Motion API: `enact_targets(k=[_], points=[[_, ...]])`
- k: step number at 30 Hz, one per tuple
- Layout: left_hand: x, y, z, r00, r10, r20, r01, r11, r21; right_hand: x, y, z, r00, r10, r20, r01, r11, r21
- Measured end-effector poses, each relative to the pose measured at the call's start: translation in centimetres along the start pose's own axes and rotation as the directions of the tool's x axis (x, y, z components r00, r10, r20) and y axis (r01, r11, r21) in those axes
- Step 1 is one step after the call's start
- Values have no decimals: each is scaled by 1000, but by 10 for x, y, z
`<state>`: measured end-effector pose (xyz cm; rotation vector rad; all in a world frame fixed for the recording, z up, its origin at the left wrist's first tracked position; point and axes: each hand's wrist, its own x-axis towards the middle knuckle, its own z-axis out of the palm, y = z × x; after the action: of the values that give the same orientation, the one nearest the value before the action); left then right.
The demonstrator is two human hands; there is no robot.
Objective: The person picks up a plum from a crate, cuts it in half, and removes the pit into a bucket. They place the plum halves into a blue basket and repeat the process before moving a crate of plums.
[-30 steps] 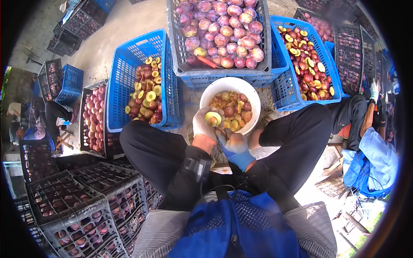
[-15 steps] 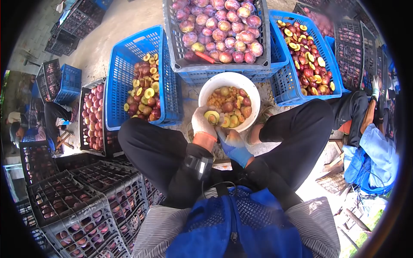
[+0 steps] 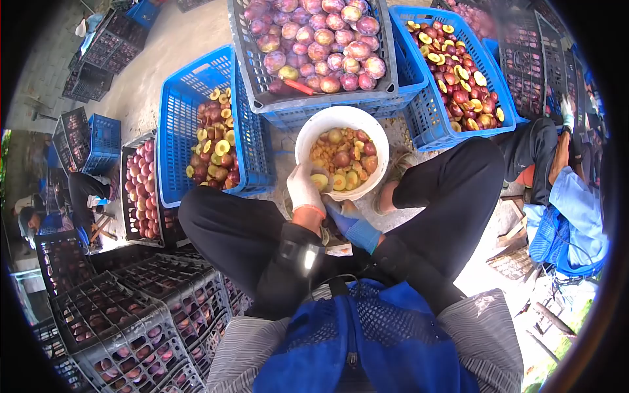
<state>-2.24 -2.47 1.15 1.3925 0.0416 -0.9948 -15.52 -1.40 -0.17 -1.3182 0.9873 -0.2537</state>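
Note:
My left hand (image 3: pixel 305 190), in a white glove with an orange cuff, has its fingers wrapped round a halved plum (image 3: pixel 319 181) whose yellow cut face shows. Just to the right, my right hand (image 3: pixel 351 223) in a blue and grey glove is closed at the near rim of the white bucket (image 3: pixel 303 141); what it holds, if anything, is hidden. Inside the bucket lie plum halves (image 3: pixel 352 179), pits and pulp. Beyond it, a dark crate (image 3: pixel 393 86) of whole plums (image 3: pixel 321 51) rests on a blue crate, with a red-handled tool (image 3: pixel 299 86) on the fruit.
Blue crates of cut plums stand left (image 3: pixel 171 124) and right (image 3: pixel 429 124). Stacked black crates (image 3: pixel 141 327) of plums fill the lower left. At the right sits another person (image 3: pixel 576 203); more people (image 3: pixel 39 219) are at the far left. My knees flank the bucket.
The view has shifted slightly, so the crates and bucket appear a little further left. The halved plum in my left hand shows less of its cut face. Both hands stay close together.

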Motion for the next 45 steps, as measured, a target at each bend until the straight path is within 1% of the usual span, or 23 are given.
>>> enact_targets(k=[1,3,7,9,11,13,16,19,22,25,28,29,31,33,35,37,38,39,41,42,43,44,45], points=[[2,-1,-1,990,126,60,-130,988,87,-2,-5,-3,998,62,14,-62,998,-3],[3,3,0,992,28,123,-24,999,-36,-1,-16,-9,983,177,44,-177,984,-15],[-12,18,6,970,-46,239,117,950,-289,-6,-20,-12,989,-149,-24,140,966,-219],[-9,20,-1,942,-86,324,190,932,-307,-6,-17,-8,957,-284,-55,267,941,-208],[-7,18,-8,909,-82,408,222,925,-309,-8,-16,-6,990,-138,12,137,990,13],[-4,10,-13,870,-26,492,205,927,-314,-16,-28,-13,929,217,299,-317,883,345],[-2,8,-14,773,18,635,263,901,-345,-20,-44,-13,859,327,394,-491,745,451],[-6,19,-7,847,-126,516,247,954,-172,-8,-24,-23,643,170,747,-733,417,537],[3,15,-4,843,-222,490,353,915,-194,-2,-13,-20,638,42,769,-732,345,588],[8,13,-1,756,-202,622,466,834,-295,1,-7,-24,642,-134,755,-664,394,635],[18,18,4,958,-196,209,269,866,-422,15,-7,-30,528,-503,684,-697,203,687],[22,22,0,978,-174,113,206,875,-439,21,-8,-30,682,-247,688,-623,297,724],[33,26,-19,999,-22,31,30,954,-298,24,-10,-28,859,265,438,-510,507,694],[45,49,-35,973,123,-197,-170,955,-244,26,-13,-25,882,327,338,-469,567,677],[37,85,-58,883,411,-227,-386,910,149,22,-13,-20,887,396,237,-448,615,649],[48,113,-72,741,599,-305,-496,793,353,15,-17,-18,926,373,56,-331,732,595],[49,120,-70,567,792,-228,-324,469,822,14,-17,-18,938,347,-18,-270,762,588],[48,124,-67,430,903,-15,10,11,1000,14,-17,-19,944,315,-94,-206,790,577],[40,118,-40,470,865,175,-221,-77,972,16,-22,-27,944,309,-118,-164,748,643],[29,115,-9,689,697,198,-328,56,943,15,-28,-31,938,323,-125,-156,718,679],[39,98,3,733,559,388,-529,109,842,13,-32,-35,931,341,-130,-152,685,713],[49,76,20,829,364,426,-513,190,837,13,-34,-38,929,344,-134,-148,680,719],[65,51,40,879,188,439,-456,61,888,13,-34,-41,928,346,-139,-143,674,725]])
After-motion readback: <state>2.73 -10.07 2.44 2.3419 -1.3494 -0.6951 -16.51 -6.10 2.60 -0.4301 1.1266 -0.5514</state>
